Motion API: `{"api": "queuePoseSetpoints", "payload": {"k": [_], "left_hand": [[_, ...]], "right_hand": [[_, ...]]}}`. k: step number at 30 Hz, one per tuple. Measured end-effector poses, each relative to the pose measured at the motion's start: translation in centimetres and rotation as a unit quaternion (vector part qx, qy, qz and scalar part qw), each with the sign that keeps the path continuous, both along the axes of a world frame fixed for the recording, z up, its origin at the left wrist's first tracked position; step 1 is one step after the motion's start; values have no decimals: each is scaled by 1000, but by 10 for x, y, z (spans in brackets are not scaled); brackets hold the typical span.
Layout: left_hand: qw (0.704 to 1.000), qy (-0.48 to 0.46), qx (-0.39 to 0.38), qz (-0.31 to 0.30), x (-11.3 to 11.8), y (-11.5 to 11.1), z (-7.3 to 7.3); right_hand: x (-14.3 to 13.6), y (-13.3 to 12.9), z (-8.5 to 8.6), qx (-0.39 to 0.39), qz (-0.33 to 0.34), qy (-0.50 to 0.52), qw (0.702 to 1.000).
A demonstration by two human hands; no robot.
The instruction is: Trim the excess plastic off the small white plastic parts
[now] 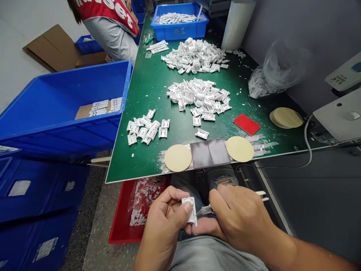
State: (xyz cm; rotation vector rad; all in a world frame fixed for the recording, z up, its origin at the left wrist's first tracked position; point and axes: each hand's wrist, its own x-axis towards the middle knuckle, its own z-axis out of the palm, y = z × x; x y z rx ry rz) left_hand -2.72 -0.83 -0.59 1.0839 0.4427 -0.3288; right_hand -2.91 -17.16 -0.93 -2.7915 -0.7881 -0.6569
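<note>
My left hand [166, 218] pinches a small white plastic part [189, 209] between thumb and fingers, above my lap. My right hand [239, 214] is wrapped round a utility knife [205, 210]; its narrow metal tip points left at the part's lower right edge. I cannot tell whether the blade touches the plastic. The pale rear end of the knife sticks out behind the fist. My right thumb reaches under the part, close to the left fingertips. On the table ahead lie a loose pile of similar white parts [199, 94] and a smaller group [143, 130].
The green table [146, 162] bears sanding discs [178, 158], grey pads [210, 153], a red card [246, 124] and a farther pile [196, 56]. Below stands a red bin [121, 222] of scraps. Blue crates [64, 128] flank the left, where a person [109, 30] stands.
</note>
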Motion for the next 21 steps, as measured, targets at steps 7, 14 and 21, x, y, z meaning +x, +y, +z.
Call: {"api": "queuePoseSetpoints", "payload": {"k": [7, 14, 21], "left_hand": [[1000, 17, 1, -2, 1, 0, -2], [999, -1, -24, -25, 2, 2, -10], [998, -27, -40, -50, 2, 6, -15]], "right_hand": [[-2, 0, -2, 6, -2, -11, 1000], [-1, -1, -4, 9, -8, -16, 1000], [-5, -3, -5, 7, -6, -16, 1000]]}}
